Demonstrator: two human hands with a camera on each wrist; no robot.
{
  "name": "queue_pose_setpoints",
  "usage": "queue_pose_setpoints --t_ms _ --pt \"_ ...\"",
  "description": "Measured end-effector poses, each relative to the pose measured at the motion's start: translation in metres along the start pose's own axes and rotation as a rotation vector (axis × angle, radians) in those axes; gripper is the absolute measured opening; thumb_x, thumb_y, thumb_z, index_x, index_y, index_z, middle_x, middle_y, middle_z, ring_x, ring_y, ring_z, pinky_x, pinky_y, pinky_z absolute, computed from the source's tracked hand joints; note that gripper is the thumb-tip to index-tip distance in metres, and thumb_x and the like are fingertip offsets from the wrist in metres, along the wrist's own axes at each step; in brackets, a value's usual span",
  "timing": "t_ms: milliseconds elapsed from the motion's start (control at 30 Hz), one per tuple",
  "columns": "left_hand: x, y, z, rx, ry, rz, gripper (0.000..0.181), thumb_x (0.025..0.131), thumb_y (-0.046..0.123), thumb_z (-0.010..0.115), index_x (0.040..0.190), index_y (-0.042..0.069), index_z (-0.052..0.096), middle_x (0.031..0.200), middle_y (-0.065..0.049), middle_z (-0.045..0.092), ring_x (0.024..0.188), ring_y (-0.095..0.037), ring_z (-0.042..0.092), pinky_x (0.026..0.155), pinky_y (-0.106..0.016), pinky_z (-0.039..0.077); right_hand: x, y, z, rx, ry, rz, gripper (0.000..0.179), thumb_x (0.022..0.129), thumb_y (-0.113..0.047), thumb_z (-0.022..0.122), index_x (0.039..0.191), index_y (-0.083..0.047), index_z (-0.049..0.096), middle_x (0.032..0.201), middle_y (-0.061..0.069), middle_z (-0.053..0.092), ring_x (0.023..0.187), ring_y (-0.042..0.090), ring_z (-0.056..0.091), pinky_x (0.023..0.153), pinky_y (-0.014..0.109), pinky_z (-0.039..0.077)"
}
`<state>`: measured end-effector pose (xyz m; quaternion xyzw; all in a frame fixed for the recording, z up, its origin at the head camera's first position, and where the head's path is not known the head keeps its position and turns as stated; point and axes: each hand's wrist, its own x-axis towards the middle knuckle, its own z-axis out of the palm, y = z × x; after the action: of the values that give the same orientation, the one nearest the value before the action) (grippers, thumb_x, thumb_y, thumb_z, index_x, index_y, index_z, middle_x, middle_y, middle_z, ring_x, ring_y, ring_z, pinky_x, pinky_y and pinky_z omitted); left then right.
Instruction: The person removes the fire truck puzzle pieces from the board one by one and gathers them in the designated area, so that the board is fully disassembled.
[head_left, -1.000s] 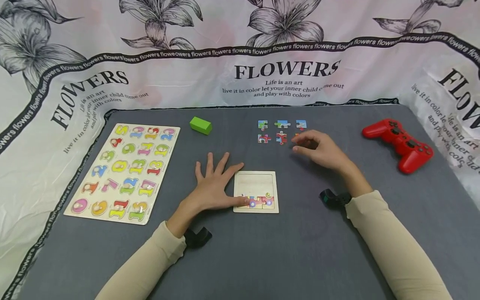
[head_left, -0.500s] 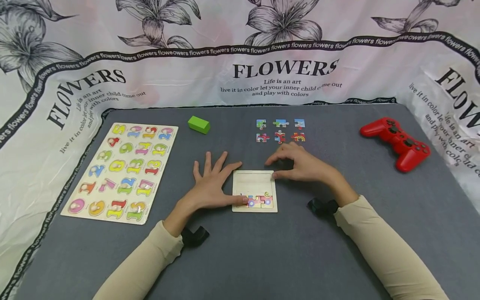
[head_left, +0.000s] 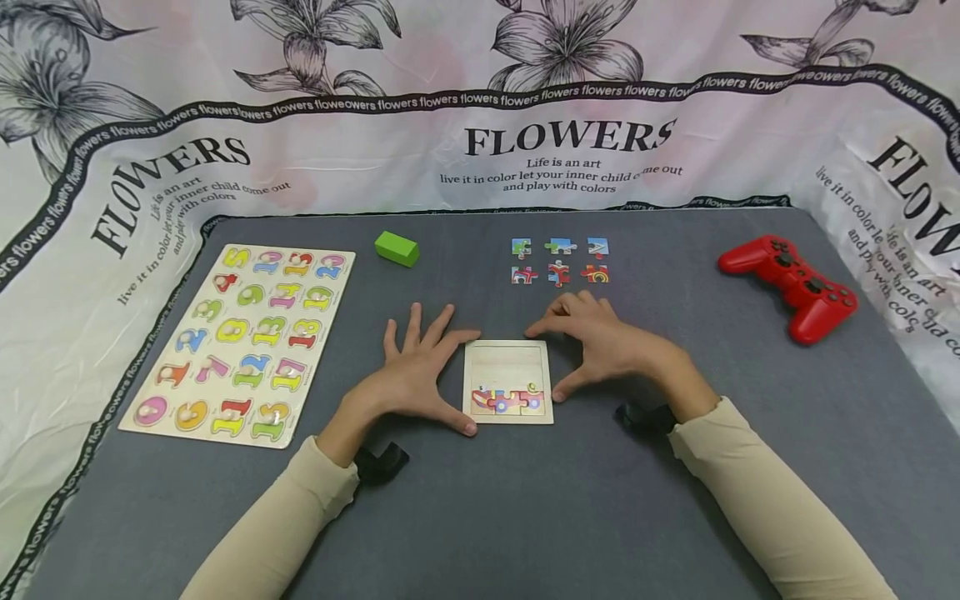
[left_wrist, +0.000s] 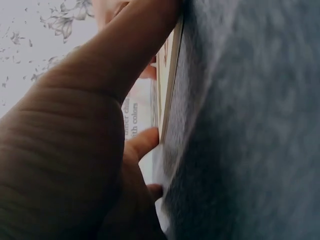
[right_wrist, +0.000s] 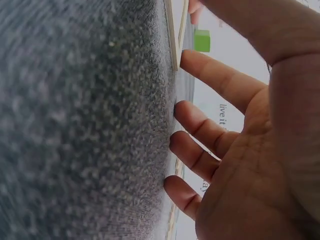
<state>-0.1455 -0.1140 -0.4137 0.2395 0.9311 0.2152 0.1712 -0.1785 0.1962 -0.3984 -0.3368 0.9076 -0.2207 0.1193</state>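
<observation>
A small wooden puzzle tray (head_left: 508, 360) lies flat on the grey tabletop between the two hands. Along its bottom edge sits a row of joined jigsaw pieces (head_left: 507, 402) with a red and purple vehicle picture; the upper part shows bare wood. My left hand (head_left: 408, 379) is spread at the tray's left side, thumb tip by the lower left corner and index tip by the upper left. On the other side my right hand (head_left: 611, 346) has its index tip by the upper right corner and its thumb at the right edge; its fingers bend gently in the right wrist view.
Several loose jigsaw pieces (head_left: 558, 273) stand in two rows beyond the tray. A green block (head_left: 397, 249) lies at the back left, near a number puzzle board (head_left: 243, 342). At the right is a red game controller (head_left: 791, 287). A printed flower sheet (head_left: 375, 158) hangs behind.
My right hand has come from the loose pieces to the tray's right side. The left thumb has slid off the pieces to the lower left corner, uncovering the row's left piece.
</observation>
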Motion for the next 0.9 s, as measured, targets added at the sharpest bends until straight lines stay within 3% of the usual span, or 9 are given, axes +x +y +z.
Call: queue_pose_setpoints --t_ms 167,600,900 --pt "-0.001 -0.003 -0.001 0.021 -0.019 0.013 0.123 0.059 0.067 0.090 0.160 0.036 0.028 0.174 -0.007 -0.005 0.154 -0.045 -0.025 0.115 -0.073 -0.016 0.001 0.000 0.001 0.000 0.008 0.007 0.076 0.064 -0.046 0.096 0.133 -0.030 0.068 0.118 0.001 0.053 0.110 0.020 0.039 0.088 0.043 0.028" --pt "0.003 -0.004 0.001 -0.004 0.037 0.017 0.120 0.062 0.067 0.088 0.161 0.036 0.028 0.174 -0.005 0.004 0.156 -0.043 -0.021 0.116 -0.072 -0.015 0.005 0.014 0.003 0.064 0.061 0.009 0.061 0.073 -0.034 0.093 0.129 -0.027 0.071 0.118 0.004 0.056 0.110 0.022 0.042 0.092 0.046 0.028" --pt "0.005 -0.006 0.003 0.004 0.044 0.032 0.120 0.062 0.067 0.088 0.161 0.034 0.029 0.174 -0.005 0.004 0.157 -0.041 -0.019 0.118 -0.070 -0.014 0.003 0.013 0.000 0.072 0.046 0.028 0.060 0.073 -0.033 0.093 0.128 -0.025 0.071 0.118 0.005 0.055 0.110 0.024 0.042 0.093 0.047 0.029"
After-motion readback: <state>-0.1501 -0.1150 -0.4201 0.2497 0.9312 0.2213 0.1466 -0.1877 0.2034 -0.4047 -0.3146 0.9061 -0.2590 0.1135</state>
